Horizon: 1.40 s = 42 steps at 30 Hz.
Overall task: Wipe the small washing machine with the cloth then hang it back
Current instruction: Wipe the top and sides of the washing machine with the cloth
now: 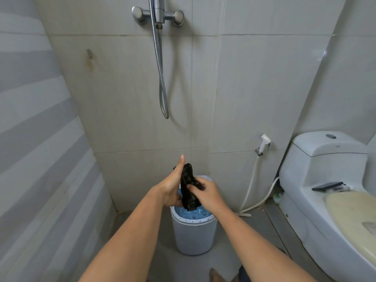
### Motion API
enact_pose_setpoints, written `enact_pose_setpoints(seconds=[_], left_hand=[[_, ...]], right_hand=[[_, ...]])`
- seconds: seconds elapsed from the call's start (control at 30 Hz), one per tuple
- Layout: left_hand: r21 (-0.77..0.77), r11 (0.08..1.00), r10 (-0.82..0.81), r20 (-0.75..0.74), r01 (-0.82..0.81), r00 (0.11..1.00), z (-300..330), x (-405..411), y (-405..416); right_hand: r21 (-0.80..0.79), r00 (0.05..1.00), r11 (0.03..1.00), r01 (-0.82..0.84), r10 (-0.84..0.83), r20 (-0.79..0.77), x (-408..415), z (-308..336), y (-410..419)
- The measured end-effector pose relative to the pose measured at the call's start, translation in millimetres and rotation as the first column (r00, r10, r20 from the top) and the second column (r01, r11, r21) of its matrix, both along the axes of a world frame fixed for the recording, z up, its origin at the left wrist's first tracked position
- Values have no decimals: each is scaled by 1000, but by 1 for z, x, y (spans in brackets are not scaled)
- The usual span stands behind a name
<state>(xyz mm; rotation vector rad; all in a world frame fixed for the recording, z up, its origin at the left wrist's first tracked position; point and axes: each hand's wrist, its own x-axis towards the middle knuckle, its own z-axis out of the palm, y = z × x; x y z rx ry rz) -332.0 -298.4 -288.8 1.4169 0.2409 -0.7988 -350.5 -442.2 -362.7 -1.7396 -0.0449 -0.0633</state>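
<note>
Dark crumpled cloth (188, 185) held above small washing machine (194, 234) | left hand (173, 186) clasps its side, thumb raised | right hand (205, 192) pinches folds | round white tub, blue speckled top partly hidden | cloth texture unclear

Both arms outstretched, left grip (173, 188) and right grip (205, 192) closed together

1. One small washing machine (193, 231), white with a blue inside.
2. One dark cloth (188, 186).
3. Two hands: the left hand (172, 185) and the right hand (205, 192).
4. One toilet (325, 180).
5. One shower mixer (158, 15) with two round knobs and one hose (161, 78).
6. One bidet sprayer (264, 142).
7. One dark flat item (327, 186) on the toilet.
</note>
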Motion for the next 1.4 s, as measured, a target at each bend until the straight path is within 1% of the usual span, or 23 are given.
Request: enact_pose_setpoints(seconds=[0.07,0.1,0.17,0.2,0.23,0.3,0.37,0.47,0.53,0.63,0.7,0.8,0.87,0.93,1.0,1.07,1.13,1.2,1.27,1.3,1.33,1.37,1.4], left_hand=[[86,995,-48,12,46,999,-6,0,7],[166,985,-61,44,53,997,-9,1,9],[342,940,-59,152,4,987,-14,-3,11],[394,918,-48,214,-41,976,-16,-6,11],[418,904,-34,277,-89,960,-19,-9,10],[426,892,-15,364,-152,931,-28,-15,9],[403,898,9,386,-178,922,-40,-19,10],[368,907,77,338,-207,938,-58,-27,12],[355,898,148,317,-262,937,-76,-31,15],[354,884,231,237,-306,943,-115,-30,20],[372,871,268,189,-322,945,-158,-17,27],[420,853,288,117,-310,951,-206,8,34],[424,855,288,88,-298,954,-227,29,37],[434,853,282,82,-289,956,-252,56,43],[448,847,266,108,-286,958,-274,86,50],[446,845,254,147,-294,956,-297,116,58],[437,846,262,160,-306,952,-322,144,66],[437,844,267,160,-311,950,-344,169,70],[438,844,257,177,-310,950,-363,188,71],[429,845,267,179,-319,947,-371,194,69],[416,849,280,172,-327,944,-379,199,67],[388,857,296,164,-338,941,-388,202,64],[371,865,305,146,-338,941,-395,204,61]], right_hand=[[106,995,992,72,-64,-77,-1,0,-5],[213,986,972,100,-68,-151,-2,1,-6],[440,941,882,167,-10,-338,-6,2,-9],[513,910,835,201,35,-414,-9,3,-11],[576,880,785,227,87,-466,-12,2,-12],[679,836,685,265,187,-515,-18,-5,-15],[730,814,636,250,271,-514,-27,-12,-18],[755,778,602,260,333,-533,-41,-26,-21],[783,759,542,306,357,-544,-48,-43,-22],[823,744,455,339,405,-531,-47,-77,-24],[817,730,431,384,400,-554,-35,-101,-22],[769,704,433,471,341,-623,-4,-141,-16],[716,668,469,517,302,-680,23,-168,-14],[635,625,585,504,260,-736,55,-186,-10],[486,632,751,447,120,-766,96,-197,-7],[274,715,897,346,-62,-697,141,-202,-4],[46,823,972,230,-169,-543,189,-198,3],[-208,916,963,168,-231,-327,243,-202,8],[-412,968,897,159,-224,-115,299,-214,12],[-506,982,851,137,-185,-46,325,-220,15],[-607,991,789,98,-132,-12,346,-227,18],[-713,996,699,58,-86,-4,362,-234,20],[-812,999,584,9,-41,-19,373,-242,24]])
